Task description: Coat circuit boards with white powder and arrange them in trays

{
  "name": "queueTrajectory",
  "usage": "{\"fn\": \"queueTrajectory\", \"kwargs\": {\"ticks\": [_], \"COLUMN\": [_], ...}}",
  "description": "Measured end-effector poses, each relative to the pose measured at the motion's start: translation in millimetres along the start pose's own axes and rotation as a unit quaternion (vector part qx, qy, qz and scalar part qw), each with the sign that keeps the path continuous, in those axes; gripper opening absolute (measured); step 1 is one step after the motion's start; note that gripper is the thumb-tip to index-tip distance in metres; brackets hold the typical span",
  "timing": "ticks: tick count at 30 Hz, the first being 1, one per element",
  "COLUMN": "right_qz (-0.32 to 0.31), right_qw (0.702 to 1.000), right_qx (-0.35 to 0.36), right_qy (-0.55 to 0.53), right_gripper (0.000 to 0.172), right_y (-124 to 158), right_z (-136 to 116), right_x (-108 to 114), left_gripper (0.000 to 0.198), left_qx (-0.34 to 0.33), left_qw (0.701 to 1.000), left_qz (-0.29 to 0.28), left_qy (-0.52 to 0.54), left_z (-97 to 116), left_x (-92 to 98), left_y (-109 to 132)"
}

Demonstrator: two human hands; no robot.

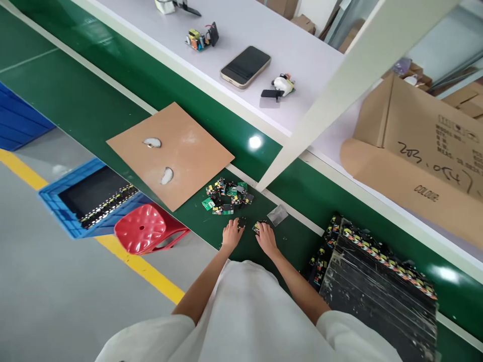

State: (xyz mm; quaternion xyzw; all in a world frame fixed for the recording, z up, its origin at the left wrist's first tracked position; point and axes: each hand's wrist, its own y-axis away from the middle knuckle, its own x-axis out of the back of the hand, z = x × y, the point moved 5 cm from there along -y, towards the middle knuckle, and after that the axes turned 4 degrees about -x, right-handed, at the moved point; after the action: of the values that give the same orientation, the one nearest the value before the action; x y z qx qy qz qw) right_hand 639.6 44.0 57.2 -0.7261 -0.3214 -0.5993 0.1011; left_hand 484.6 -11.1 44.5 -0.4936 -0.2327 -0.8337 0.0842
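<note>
Two-handed at bench: gripping dark part with curled fingers of left hand, circuit board with right hand — held just nearer than board pile, presumably for easy reach.

1. A single head-worn camera looks forward and steeply down, set above the wearer's white shirt, which looms close at six o'clock.
2. The view stands slanted: the green workbench runs diagonally from ten o'clock to four.
3. The left hand and right hand appear small, just below center toward six.
4. The wide frame takes in gray floor at eight o'clock, a pale shelf at twelve and a cardboard box at three.
</note>
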Motion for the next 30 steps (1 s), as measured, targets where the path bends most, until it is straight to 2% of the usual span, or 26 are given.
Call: {"fn": "queueTrajectory", "kwargs": {"ticks": [7,10,12,15,17,19,21,24,27,30], "right_qz": [-0.011,-0.016,-0.012,0.009,0.028,0.051,0.075,0.111,0.14,0.146], "right_qw": [0.998,0.992,0.985,0.967,0.953,0.941,0.931,0.922,0.944,0.962], "right_qx": [-0.024,-0.023,-0.042,-0.085,-0.108,-0.13,-0.152,-0.198,-0.233,-0.217], "right_qy": [-0.064,-0.124,-0.169,-0.239,-0.281,-0.309,-0.324,-0.313,-0.185,-0.085], "right_gripper": [0.028,0.03,0.03,0.028,0.029,0.031,0.034,0.037,0.036,0.036], "right_y": [-22,-14,5,52,96,148,204,282,334,354], "right_z": [-1,7,17,38,55,78,107,165,229,280], "right_x": [1,7,16,37,55,72,87,103,111,108], "left_gripper": [0.034,0.035,0.035,0.043,0.052,0.049,0.04,0.032,0.031,0.03], "left_qx": [0.075,0.107,0.111,0.081,0.051,0.036,0.035,0.028,-0.024,-0.154], "left_qw": [0.997,0.993,0.992,0.995,0.996,0.997,0.995,0.993,0.992,0.985], "left_qz": [0.017,0.035,0.046,0.062,0.067,0.073,0.088,0.111,0.119,0.077], "left_qy": [0.03,0.036,0.03,0.011,-0.004,-0.015,-0.021,-0.022,-0.021,-0.018], "left_z": [1,3,8,22,34,45,58,88,141,223], "left_x": [-3.0,-4.9,-6.2,-6.4,-4.4,0.6,8.2,16.3,6.0,-34.4], "left_y": [-13,-15,-12,-5,-1,0,0,7,32,74]}}
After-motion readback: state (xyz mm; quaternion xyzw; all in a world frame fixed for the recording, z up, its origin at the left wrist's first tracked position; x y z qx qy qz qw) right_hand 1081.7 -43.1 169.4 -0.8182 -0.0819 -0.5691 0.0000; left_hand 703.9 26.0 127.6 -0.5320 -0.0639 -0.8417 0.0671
